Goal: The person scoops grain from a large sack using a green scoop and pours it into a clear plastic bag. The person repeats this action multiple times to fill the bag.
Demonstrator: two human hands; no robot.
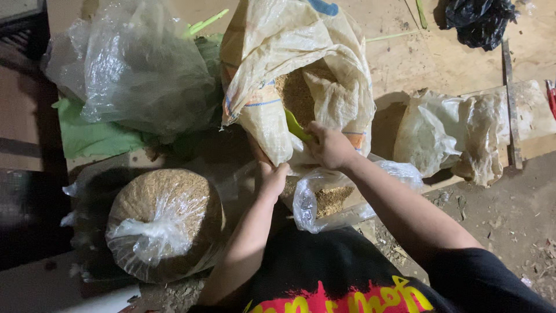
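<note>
A large woven sack [272, 64] lies tilted with its mouth open, full of brown grain [296, 93]. My right hand [330, 146] is shut on a green scoop [295, 126] whose blade reaches into the sack's mouth. My left hand [271, 177] grips the edge of a clear plastic bag [359, 191] just below the sack; the bag holds some of the same brown grain [331, 198].
A tied clear bag filled with grain [165, 223] sits at the lower left. A big crumpled clear plastic bag [136, 66] lies over green cloth [87, 136]. Crumpled sheets [457, 130] lie right on a wooden board [417, 58]; a black bag [478, 20] sits at top right.
</note>
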